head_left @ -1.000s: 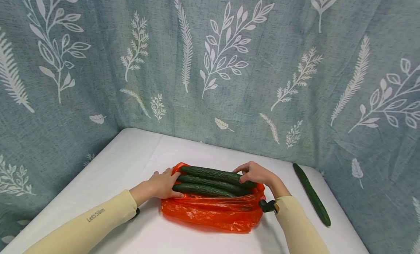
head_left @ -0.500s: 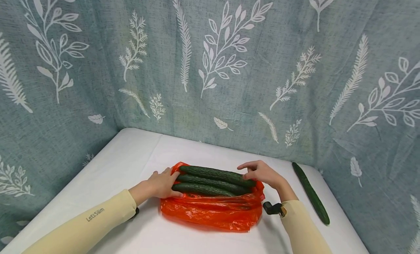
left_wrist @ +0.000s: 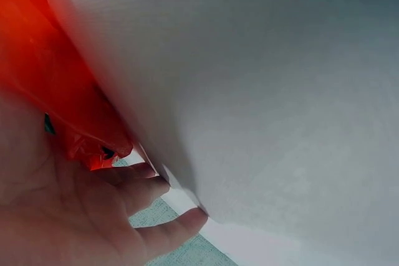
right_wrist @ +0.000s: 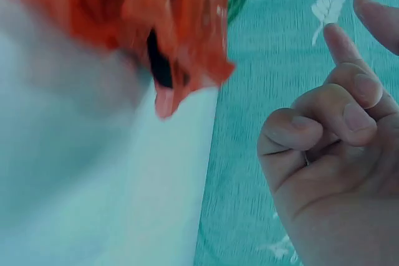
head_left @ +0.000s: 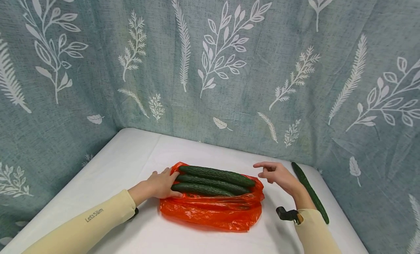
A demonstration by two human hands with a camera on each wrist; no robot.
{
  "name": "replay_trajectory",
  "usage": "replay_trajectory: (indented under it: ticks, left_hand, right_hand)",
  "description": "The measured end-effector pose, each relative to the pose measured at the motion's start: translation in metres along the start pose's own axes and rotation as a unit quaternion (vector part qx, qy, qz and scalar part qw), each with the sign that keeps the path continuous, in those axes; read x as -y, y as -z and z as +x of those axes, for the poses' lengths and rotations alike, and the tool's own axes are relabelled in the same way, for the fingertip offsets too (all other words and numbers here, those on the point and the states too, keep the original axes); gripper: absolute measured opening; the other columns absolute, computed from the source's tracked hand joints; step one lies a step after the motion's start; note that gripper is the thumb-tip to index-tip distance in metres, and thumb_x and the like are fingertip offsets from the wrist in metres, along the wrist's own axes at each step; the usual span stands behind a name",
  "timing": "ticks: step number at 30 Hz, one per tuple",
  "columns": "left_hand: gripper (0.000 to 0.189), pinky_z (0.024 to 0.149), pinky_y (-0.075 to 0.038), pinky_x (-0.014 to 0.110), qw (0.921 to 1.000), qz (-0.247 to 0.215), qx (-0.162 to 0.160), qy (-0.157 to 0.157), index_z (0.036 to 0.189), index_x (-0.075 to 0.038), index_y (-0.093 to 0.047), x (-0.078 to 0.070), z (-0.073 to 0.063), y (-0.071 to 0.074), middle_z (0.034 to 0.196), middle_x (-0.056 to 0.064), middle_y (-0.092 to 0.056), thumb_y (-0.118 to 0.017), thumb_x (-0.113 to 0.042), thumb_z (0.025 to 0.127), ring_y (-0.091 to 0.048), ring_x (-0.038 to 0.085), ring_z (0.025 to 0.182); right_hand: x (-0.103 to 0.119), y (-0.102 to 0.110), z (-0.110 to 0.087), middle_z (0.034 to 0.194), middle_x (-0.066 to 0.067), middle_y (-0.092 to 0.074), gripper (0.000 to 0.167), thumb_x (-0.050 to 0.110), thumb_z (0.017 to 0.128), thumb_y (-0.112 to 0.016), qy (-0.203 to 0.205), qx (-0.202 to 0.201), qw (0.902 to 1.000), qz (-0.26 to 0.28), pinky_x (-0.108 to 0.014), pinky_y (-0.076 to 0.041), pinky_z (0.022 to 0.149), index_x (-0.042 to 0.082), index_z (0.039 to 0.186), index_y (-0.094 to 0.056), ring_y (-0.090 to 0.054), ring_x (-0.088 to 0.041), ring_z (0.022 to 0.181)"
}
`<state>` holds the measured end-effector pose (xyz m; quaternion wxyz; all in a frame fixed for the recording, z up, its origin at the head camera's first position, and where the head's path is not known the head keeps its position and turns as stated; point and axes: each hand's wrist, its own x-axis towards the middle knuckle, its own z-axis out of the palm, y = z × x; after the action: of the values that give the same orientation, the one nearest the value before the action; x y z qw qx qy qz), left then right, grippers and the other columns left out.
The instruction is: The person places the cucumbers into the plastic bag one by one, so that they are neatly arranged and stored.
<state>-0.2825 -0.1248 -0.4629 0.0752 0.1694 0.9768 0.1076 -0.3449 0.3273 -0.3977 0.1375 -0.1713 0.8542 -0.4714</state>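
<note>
Three dark green cucumbers (head_left: 210,180) lie side by side in the mouth of a red plastic bag (head_left: 210,212). My left hand (head_left: 160,184) rests against the bag's left end, thumb near the cucumber tips. In the left wrist view, that hand's fingers (left_wrist: 171,232) are extended and spread beside the red plastic. My right hand (head_left: 279,175) is in the air to the right of the bag, apart from it and holding nothing. Its index finger points out while the others curl loosely, as the right wrist view shows. A single cucumber (head_left: 310,192) lies outside the bag, partly behind the right forearm.
A white table (head_left: 144,152) carries everything. Blue-green curtains (head_left: 229,112) with white leaf prints rise behind it and along both sides. A small black wrist device (head_left: 287,214) sits at the right sleeve.
My right hand has let go of the far cucumber's right end and moved right, towards the single cucumber. The left hand and the bag have stayed in place.
</note>
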Motion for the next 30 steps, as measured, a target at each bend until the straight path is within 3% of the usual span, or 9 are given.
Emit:
replay_trajectory:
  ticks: [5, 18, 30]
  left_hand:
    - [0.093, 0.110, -0.032, 0.067, 1.0000, 0.001, 0.004, 0.002, 0.152, -0.006, -0.040, 0.000, 0.000, 0.001, 0.155, 0.026, -0.038, -0.067, -0.066, 0.086, -0.034, 0.041, 0.146]
    - [0.090, 0.108, -0.033, 0.067, 1.0000, 0.002, -0.001, -0.003, 0.150, -0.007, -0.043, 0.001, -0.001, 0.000, 0.152, 0.025, -0.041, -0.067, -0.067, 0.086, -0.036, 0.041, 0.146]
    - [0.092, 0.109, -0.032, 0.067, 1.0000, 0.003, 0.002, -0.003, 0.151, -0.006, -0.041, 0.001, -0.001, -0.001, 0.155, 0.026, -0.039, -0.066, -0.067, 0.086, -0.034, 0.041, 0.147]
  right_hand:
    - [-0.005, 0.013, -0.013, 0.070, -0.001, -0.036, 0.039, 0.023, 0.098, -0.065, -0.020, -0.031, 0.9993, 0.006, -0.035, -0.040, 0.067, 0.011, 0.134, -0.063, -0.035, -0.024, 0.062]
    - [-0.027, 0.039, -0.040, 0.075, 0.000, -0.037, 0.046, 0.024, 0.099, -0.065, -0.038, -0.080, 0.9951, 0.046, -0.033, -0.037, 0.058, 0.005, 0.140, -0.055, -0.027, -0.018, 0.058]
    - [-0.052, 0.059, -0.069, 0.062, 0.005, -0.032, 0.044, 0.036, 0.103, -0.057, -0.070, -0.139, 0.9847, 0.079, -0.040, -0.030, 0.058, 0.016, 0.143, -0.053, -0.023, -0.021, 0.055]
